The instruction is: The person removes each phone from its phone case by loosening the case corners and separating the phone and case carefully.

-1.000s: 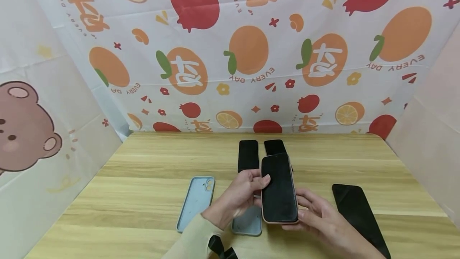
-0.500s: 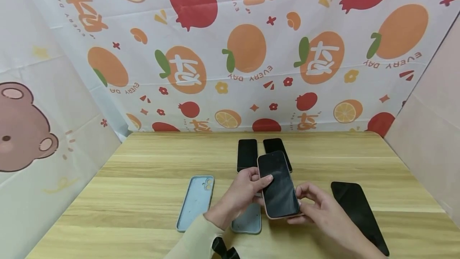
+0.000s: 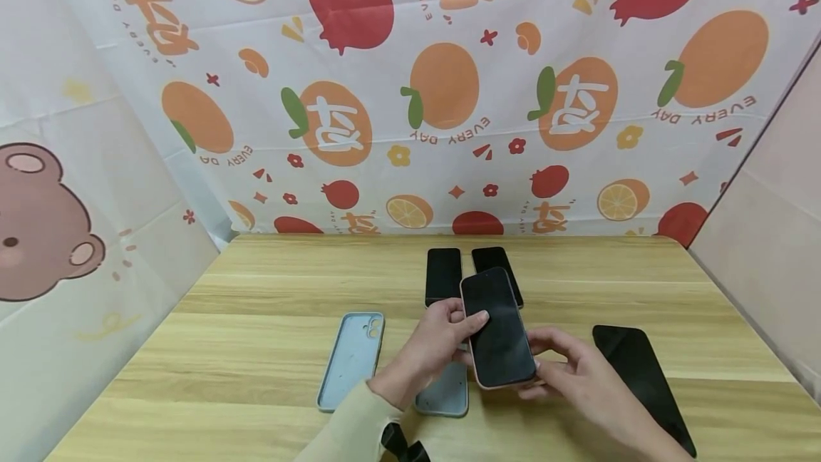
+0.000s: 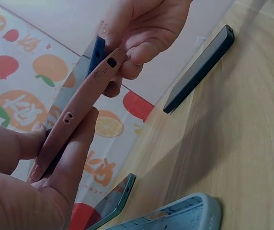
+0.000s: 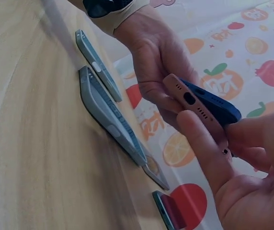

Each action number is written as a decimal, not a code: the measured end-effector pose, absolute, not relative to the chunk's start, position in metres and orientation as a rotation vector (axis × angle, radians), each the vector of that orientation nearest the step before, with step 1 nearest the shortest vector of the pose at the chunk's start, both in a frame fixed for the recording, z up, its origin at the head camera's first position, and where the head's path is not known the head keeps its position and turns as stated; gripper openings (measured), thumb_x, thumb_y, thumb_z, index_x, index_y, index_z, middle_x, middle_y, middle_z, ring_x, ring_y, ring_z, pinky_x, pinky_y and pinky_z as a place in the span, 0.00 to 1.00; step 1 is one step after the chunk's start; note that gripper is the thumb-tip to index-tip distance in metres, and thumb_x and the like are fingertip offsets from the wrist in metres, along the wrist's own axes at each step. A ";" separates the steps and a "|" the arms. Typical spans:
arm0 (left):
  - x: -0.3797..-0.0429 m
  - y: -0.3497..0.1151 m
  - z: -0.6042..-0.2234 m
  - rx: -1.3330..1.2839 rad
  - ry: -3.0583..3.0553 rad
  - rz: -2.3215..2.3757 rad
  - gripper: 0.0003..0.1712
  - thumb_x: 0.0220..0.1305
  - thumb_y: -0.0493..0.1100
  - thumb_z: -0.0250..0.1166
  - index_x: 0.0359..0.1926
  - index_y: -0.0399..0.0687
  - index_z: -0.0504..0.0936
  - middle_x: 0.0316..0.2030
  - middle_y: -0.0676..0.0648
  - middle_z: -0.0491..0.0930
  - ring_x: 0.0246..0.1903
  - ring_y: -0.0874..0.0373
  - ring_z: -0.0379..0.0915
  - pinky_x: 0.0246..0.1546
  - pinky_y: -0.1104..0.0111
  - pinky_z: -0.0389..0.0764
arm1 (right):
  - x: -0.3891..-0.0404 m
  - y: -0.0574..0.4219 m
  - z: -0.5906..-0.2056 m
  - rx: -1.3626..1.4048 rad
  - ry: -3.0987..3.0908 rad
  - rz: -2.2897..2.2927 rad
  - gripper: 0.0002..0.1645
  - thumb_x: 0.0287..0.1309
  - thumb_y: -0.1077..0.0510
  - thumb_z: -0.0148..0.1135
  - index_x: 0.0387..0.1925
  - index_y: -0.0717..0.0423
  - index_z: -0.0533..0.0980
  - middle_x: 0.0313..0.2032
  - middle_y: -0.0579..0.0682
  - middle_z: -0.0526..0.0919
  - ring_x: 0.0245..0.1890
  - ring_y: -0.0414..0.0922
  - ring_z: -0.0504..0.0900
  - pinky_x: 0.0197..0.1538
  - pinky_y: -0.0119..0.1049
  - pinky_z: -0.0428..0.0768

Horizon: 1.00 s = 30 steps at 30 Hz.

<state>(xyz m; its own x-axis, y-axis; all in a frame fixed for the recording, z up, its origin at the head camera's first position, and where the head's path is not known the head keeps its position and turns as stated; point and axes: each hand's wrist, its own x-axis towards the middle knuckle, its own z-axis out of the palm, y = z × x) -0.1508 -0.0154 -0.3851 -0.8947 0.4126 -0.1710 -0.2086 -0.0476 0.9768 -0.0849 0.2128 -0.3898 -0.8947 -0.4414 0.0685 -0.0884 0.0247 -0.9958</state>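
In the head view a phone (image 3: 494,341) with a dark screen is held above the table, screen up, in a pink phone case (image 4: 70,112). Both wrist views show the phone's blue end (image 5: 225,111) standing out of the case at the port end, with a gap between them. My left hand (image 3: 439,337) grips the case and phone by the left side, thumb on the screen. The right hand (image 3: 577,373) pinches the near right corner, its index finger against the pink case's end. The rest of the phone's back is hidden by the case.
A pale blue phone case (image 3: 349,362) lies left on the wooden table (image 3: 256,348); another blue case (image 3: 445,392) lies partly under my left arm. Two dark phones, one left (image 3: 444,273) and one right (image 3: 492,257), lie behind. A larger dark phone (image 3: 641,380) lies right.
The held phone has shifted slightly up and left and tilted, uncovering more of the phone behind it. My right hand's fingers have moved up along its near right corner.
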 end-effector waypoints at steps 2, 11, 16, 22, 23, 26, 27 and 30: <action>-0.151 -0.015 -0.385 0.212 1.826 1.985 0.18 0.69 0.45 0.64 0.53 0.37 0.76 0.34 0.47 0.84 0.32 0.59 0.83 0.23 0.72 0.84 | -0.084 0.213 -0.388 -0.553 2.048 -1.930 0.26 0.72 0.61 0.53 0.65 0.70 0.64 0.54 0.72 0.69 0.42 0.56 0.88 0.46 0.45 0.86; -0.150 -0.014 -0.386 0.194 1.874 1.952 0.20 0.68 0.46 0.65 0.53 0.38 0.75 0.36 0.47 0.86 0.32 0.60 0.83 0.23 0.71 0.84 | -0.079 0.211 -0.382 -0.500 2.409 -1.696 0.18 0.70 0.58 0.57 0.59 0.58 0.74 0.48 0.61 0.76 0.34 0.45 0.83 0.36 0.40 0.86; -0.148 -0.010 -0.389 0.190 1.925 1.945 0.21 0.68 0.47 0.65 0.53 0.38 0.73 0.36 0.48 0.85 0.29 0.61 0.81 0.21 0.71 0.82 | -0.078 0.211 -0.377 -0.484 2.421 -1.675 0.20 0.73 0.57 0.53 0.59 0.65 0.73 0.40 0.57 0.79 0.28 0.42 0.80 0.32 0.36 0.83; -0.144 -0.006 -0.391 0.175 1.954 1.961 0.22 0.67 0.46 0.66 0.54 0.38 0.72 0.38 0.45 0.87 0.27 0.60 0.82 0.20 0.70 0.81 | -0.081 0.213 -0.378 -0.454 2.211 -1.758 0.26 0.72 0.58 0.53 0.61 0.76 0.67 0.48 0.65 0.83 0.34 0.43 0.86 0.41 0.36 0.87; -0.143 -0.006 -0.391 0.176 1.948 1.965 0.22 0.67 0.46 0.66 0.54 0.38 0.71 0.39 0.45 0.86 0.27 0.60 0.82 0.20 0.70 0.81 | -0.081 0.213 -0.379 -0.449 2.198 -1.760 0.26 0.72 0.58 0.54 0.60 0.76 0.67 0.48 0.66 0.83 0.36 0.43 0.87 0.42 0.36 0.87; -0.143 -0.005 -0.391 0.196 1.930 1.967 0.23 0.68 0.46 0.65 0.57 0.38 0.70 0.41 0.44 0.86 0.30 0.59 0.83 0.21 0.69 0.82 | -0.083 0.215 -0.381 -0.393 2.159 -1.765 0.28 0.70 0.57 0.57 0.60 0.77 0.66 0.50 0.65 0.83 0.43 0.43 0.87 0.45 0.35 0.86; -0.142 -0.006 -0.391 0.210 1.917 1.968 0.24 0.69 0.46 0.64 0.58 0.38 0.70 0.43 0.44 0.86 0.31 0.58 0.83 0.22 0.68 0.83 | -0.084 0.216 -0.382 -0.354 2.144 -1.771 0.30 0.69 0.56 0.58 0.61 0.76 0.66 0.51 0.65 0.83 0.45 0.44 0.86 0.46 0.35 0.86; -0.143 -0.008 -0.390 0.258 1.839 1.975 0.26 0.71 0.46 0.62 0.63 0.39 0.68 0.48 0.42 0.85 0.37 0.54 0.85 0.28 0.65 0.87 | -0.085 0.219 -0.384 -0.228 2.110 -1.799 0.34 0.67 0.54 0.61 0.64 0.74 0.63 0.53 0.63 0.83 0.48 0.45 0.85 0.48 0.35 0.85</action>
